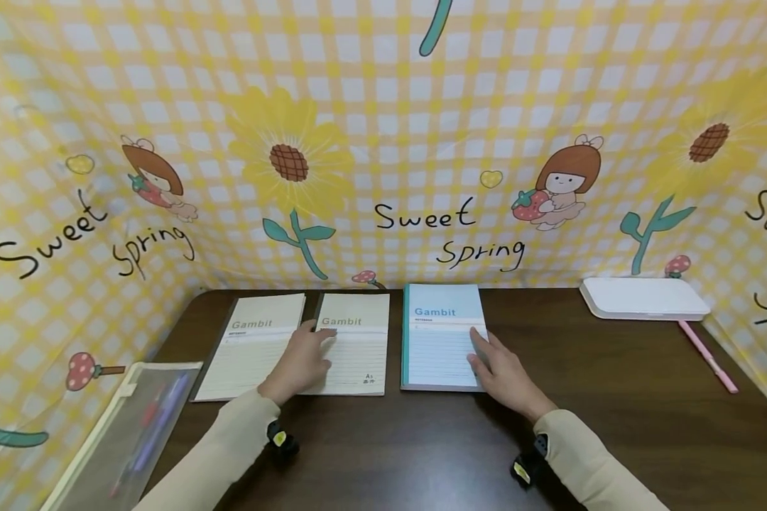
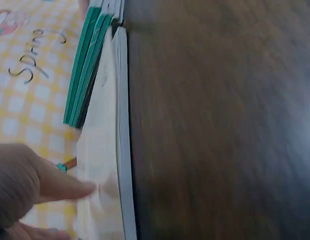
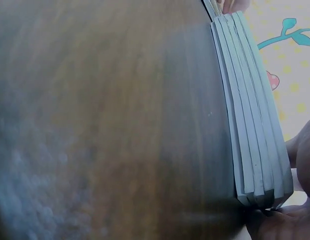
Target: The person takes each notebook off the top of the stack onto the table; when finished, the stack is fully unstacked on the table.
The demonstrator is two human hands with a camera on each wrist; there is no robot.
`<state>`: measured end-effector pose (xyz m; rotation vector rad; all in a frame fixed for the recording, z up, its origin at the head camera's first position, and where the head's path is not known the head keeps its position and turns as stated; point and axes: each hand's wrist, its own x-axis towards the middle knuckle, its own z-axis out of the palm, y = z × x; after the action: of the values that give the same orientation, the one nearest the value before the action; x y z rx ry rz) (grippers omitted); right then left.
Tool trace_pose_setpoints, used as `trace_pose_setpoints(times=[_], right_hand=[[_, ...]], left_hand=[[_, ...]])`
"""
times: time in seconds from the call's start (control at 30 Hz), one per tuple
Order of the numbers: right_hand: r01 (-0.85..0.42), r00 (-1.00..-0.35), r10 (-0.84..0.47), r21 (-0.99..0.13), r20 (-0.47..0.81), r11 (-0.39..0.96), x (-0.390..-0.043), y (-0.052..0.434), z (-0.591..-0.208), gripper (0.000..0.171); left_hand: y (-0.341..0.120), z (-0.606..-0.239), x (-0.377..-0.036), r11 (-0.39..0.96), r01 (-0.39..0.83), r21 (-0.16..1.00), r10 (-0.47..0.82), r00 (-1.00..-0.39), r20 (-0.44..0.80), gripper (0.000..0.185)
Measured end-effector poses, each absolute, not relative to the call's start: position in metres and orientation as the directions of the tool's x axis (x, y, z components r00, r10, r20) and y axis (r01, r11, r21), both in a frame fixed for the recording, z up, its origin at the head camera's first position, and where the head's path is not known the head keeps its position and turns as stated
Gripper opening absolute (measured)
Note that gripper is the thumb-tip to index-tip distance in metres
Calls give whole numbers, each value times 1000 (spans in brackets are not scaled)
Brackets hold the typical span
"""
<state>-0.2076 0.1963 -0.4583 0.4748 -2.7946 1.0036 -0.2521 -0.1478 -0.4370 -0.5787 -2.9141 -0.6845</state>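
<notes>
Two cream Gambit notebooks lie side by side: the left notebook [image 1: 252,355] and the middle notebook [image 1: 358,355]. My left hand [image 1: 302,358] rests across the left part of the middle notebook, index finger extended over its cover. In the left wrist view, a finger [image 2: 64,185] touches the cream cover. To the right lies a stack of several blue Gambit notebooks [image 1: 444,355], with green spines on its left side. My right hand [image 1: 508,372] touches the stack's right edge with its fingers extended. The right wrist view shows the page edges of the stacked notebooks [image 3: 252,110], fingers close beside the corner.
A clear zip pouch [image 1: 111,433] with pens lies at the left. At the back right is a white flat case [image 1: 645,298], and a pink pen [image 1: 708,357] lies near it. A checked cloth [image 1: 383,142] hangs behind the dark wooden table [image 1: 396,454].
</notes>
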Motion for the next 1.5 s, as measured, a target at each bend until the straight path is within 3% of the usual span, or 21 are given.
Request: trace_pose_setpoints(times=[0.13, 0.37, 0.53, 1.23, 1.5], right_hand=[[-335, -942, -246, -599, 229, 727, -210, 198, -457, 51], [-297, -955, -223, -639, 197, 709, -211, 201, -457, 52], [-262, -965, -209, -674, 161, 691, -212, 203, -455, 53], [-277, -960, -229, -662, 161, 696, -215, 213, -453, 49], [-145, -976, -217, -806, 21, 574, -222, 231, -452, 49]], left_hand=[[-120, -436, -252, 771, 440, 460, 397, -897, 193, 45], [-53, -441, -255, 663, 450, 598, 531, -846, 47, 86], [-30, -449, -255, 667, 405, 625, 508, -861, 16, 103], [-31, -453, -255, 671, 395, 627, 499, -866, 12, 102], [-33, -453, -255, 644, 424, 637, 523, -851, 38, 98]])
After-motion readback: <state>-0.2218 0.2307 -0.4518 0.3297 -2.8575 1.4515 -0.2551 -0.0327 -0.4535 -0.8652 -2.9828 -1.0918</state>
